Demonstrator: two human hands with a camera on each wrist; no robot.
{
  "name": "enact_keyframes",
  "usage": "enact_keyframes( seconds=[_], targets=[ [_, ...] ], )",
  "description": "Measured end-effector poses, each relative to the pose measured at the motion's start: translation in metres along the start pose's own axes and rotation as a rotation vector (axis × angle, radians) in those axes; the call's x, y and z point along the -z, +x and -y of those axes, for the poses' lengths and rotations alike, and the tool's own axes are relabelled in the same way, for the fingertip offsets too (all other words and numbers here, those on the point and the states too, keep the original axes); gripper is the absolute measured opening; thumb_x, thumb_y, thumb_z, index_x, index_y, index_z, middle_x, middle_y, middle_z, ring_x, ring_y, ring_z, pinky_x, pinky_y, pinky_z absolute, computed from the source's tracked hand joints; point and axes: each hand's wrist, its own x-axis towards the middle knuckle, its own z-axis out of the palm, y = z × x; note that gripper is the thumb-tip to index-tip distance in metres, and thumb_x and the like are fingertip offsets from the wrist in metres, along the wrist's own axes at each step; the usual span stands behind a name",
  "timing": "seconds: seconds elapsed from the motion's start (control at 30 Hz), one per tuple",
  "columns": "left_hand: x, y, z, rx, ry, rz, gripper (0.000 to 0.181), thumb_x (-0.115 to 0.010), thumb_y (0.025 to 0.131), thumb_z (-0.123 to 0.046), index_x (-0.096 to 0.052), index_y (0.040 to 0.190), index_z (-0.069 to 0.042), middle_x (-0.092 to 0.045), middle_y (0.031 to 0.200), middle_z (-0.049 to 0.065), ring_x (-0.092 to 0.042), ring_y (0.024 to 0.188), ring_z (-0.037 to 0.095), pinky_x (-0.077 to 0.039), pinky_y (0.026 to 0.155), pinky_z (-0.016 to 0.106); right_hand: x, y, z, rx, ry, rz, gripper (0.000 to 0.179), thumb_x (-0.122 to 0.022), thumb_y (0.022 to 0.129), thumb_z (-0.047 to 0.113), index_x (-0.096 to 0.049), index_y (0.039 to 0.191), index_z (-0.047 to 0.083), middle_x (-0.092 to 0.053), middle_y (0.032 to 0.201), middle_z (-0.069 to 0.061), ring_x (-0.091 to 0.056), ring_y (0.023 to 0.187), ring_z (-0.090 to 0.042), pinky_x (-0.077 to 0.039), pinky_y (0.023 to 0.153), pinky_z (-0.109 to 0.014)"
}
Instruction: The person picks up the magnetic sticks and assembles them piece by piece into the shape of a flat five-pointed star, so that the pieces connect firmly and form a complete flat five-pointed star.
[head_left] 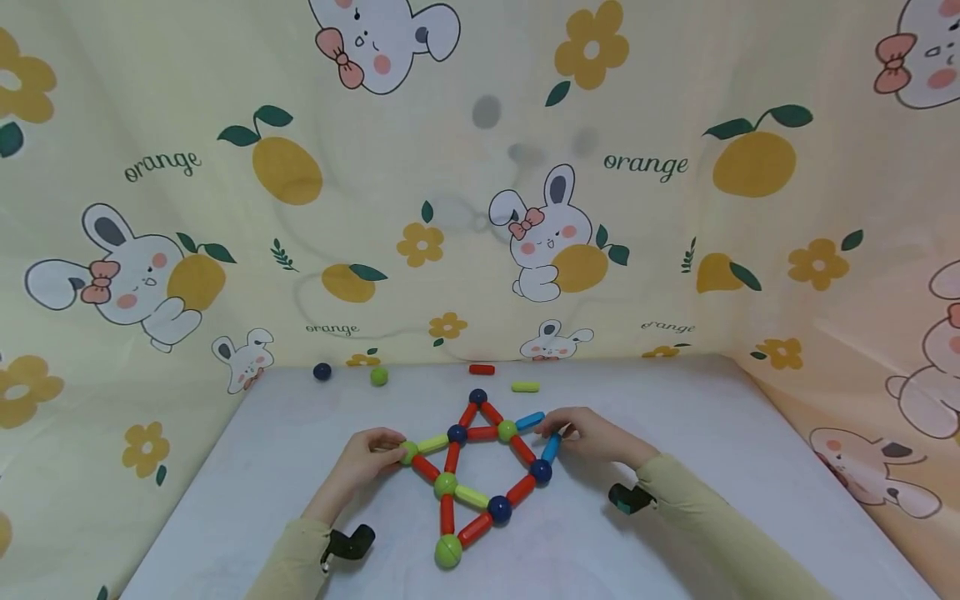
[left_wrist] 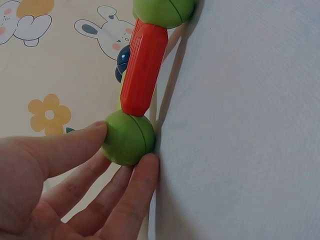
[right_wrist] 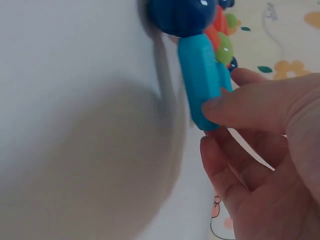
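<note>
A flat frame of toy rods and balls lies on the white table: red rods (head_left: pixel 452 457), light green rods, dark blue balls (head_left: pixel 499 508) and green balls (head_left: pixel 447 551). My left hand (head_left: pixel 369 458) holds the green ball (left_wrist: pixel 129 137) at the frame's left corner, thumb on one side and fingertips on the other. On the right, my right hand (head_left: pixel 592 435) pinches the free end of a blue rod (right_wrist: pixel 197 80) whose other end meets a dark blue ball (right_wrist: pixel 185 15). A second blue rod (head_left: pixel 531 420) sticks out from a green ball (head_left: pixel 507 430), close to the right fingertips.
Along the table's back edge lie a loose dark blue ball (head_left: pixel 322 372), a green ball (head_left: pixel 379 377), a red rod (head_left: pixel 482 369) and a light green rod (head_left: pixel 525 387). A printed cloth (head_left: pixel 450 167) with rabbits and oranges hangs behind the white table (head_left: pixel 247 500) and at its sides.
</note>
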Motion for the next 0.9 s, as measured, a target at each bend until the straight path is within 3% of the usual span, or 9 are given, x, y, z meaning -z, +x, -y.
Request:
enact_keyframes(
  seconds=[0.3,0.53,0.9],
  targets=[
    [0.0008,-0.0005,-0.0004,-0.007,-0.005,0.005,0.020,-0.070,0.086,-0.005,-0.066,0.105,0.001,-0.066,0.095,0.007,-0.063,0.085,0.019,-0.056,0.074,0.034,0.0041,0.0076,-0.0048,-0.175,0.097,-0.115,0.025,-0.054,0.093,0.001,-0.064,0.114,0.010,-0.065,0.108,-0.007,-0.058,0.101,-0.024,-0.050,0.089,-0.043],
    [-0.0001,-0.0001,0.0001,-0.001,0.005,0.005,0.021,-0.070,0.086,-0.007,-0.067,0.105,0.000,-0.066,0.095,0.008,-0.063,0.085,0.019,-0.056,0.074,0.034,0.0045,0.0097,-0.0073,-0.168,0.094,-0.144,0.026,-0.052,0.093,0.000,-0.063,0.116,0.007,-0.064,0.104,-0.009,-0.057,0.099,-0.026,-0.049,0.090,-0.045],
    [-0.0005,0.0010,0.0014,-0.003,0.003,-0.001,0.020,-0.070,0.086,-0.005,-0.067,0.105,0.000,-0.066,0.094,0.007,-0.062,0.084,0.018,-0.056,0.075,0.034,0.0010,0.0077,-0.0066,-0.249,0.091,-0.168,0.023,-0.055,0.096,0.009,-0.064,0.117,0.010,-0.064,0.104,-0.003,-0.056,0.101,-0.023,-0.047,0.091,-0.046]
  ],
)
